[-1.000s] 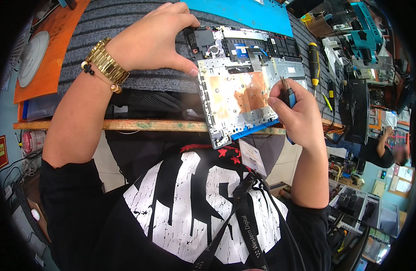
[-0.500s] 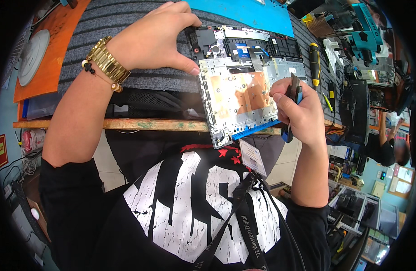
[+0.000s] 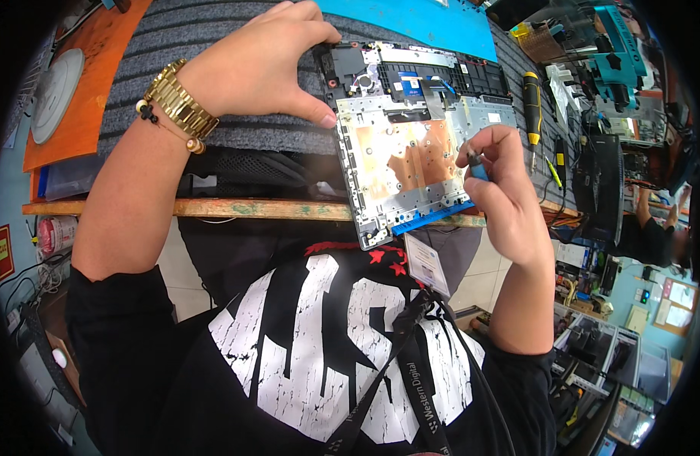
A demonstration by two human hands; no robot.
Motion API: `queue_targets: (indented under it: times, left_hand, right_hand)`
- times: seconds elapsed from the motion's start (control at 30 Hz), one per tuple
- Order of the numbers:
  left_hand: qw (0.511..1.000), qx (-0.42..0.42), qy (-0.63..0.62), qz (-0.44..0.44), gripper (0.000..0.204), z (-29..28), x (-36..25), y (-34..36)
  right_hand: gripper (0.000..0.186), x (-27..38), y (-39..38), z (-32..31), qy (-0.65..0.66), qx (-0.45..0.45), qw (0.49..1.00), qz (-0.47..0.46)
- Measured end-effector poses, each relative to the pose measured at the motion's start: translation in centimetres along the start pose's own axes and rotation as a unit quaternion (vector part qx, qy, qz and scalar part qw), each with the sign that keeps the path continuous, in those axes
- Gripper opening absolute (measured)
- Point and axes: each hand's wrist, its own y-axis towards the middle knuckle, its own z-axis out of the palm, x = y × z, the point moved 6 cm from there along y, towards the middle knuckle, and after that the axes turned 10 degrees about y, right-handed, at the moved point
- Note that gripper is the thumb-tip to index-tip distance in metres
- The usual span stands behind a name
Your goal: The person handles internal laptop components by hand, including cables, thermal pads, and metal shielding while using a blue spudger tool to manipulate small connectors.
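Observation:
A stripped laptop case (image 3: pixel 380 163) lies tilted over the table's near edge, its silver inner plate and copper-coloured foil facing up. My left hand (image 3: pixel 270 72) spans its left side, thumb on the edge and fingers curled by the far left corner. My right hand (image 3: pixel 506 194) is closed round a small hand tool (image 3: pixel 479 169) with a blue handle and short metal tip, above the case's right part. The tool's exact kind is unclear, as the fingers hide most of it. A blue strip (image 3: pixel 433 218) runs along the case's near edge.
A ribbed grey mat (image 3: pixel 236 61) covers the table, with a blue mat (image 3: pixel 411 26) at the back. A yellow-and-black screwdriver (image 3: pixel 531 106) and a yellow pen (image 3: pixel 554 173) lie to the right. Black mesh fabric (image 3: pixel 266 173) sits by the wooden edge (image 3: pixel 266 210). Another person (image 3: pixel 650 239) is far right.
The tool in my right hand has turned, so its metal tip now points away to the far left and its handle is mostly hidden. My left hand stays on the case.

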Motion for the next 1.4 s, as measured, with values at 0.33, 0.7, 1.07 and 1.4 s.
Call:
queue_targets:
  times: [0.33, 0.7, 1.07, 1.4]
  left_hand:
    - [0.999, 0.0, 0.03, 0.02, 0.131, 0.0, -0.8, -0.4]
    - [0.998, 0.012, 0.055, -0.004, 0.14, 0.3, -1.7, -0.8]
    - [0.997, 0.01, 0.074, -0.009, 0.145, 0.4, -2.0, -0.8]
    - [0.997, 0.013, 0.075, -0.01, 0.144, 0.4, -2.1, -0.8]
  right_hand:
    - [0.049, 3.8, -3.2, 6.5, -0.246, 0.175, 0.942, -0.144]
    - [0.041, 3.9, -2.7, 7.7, -0.295, 0.164, 0.927, -0.165]
    - [0.041, 4.3, -3.3, 8.4, -0.322, 0.147, 0.918, -0.179]
    - [0.041, 4.4, -3.3, 8.5, -0.318, 0.138, 0.917, -0.196]
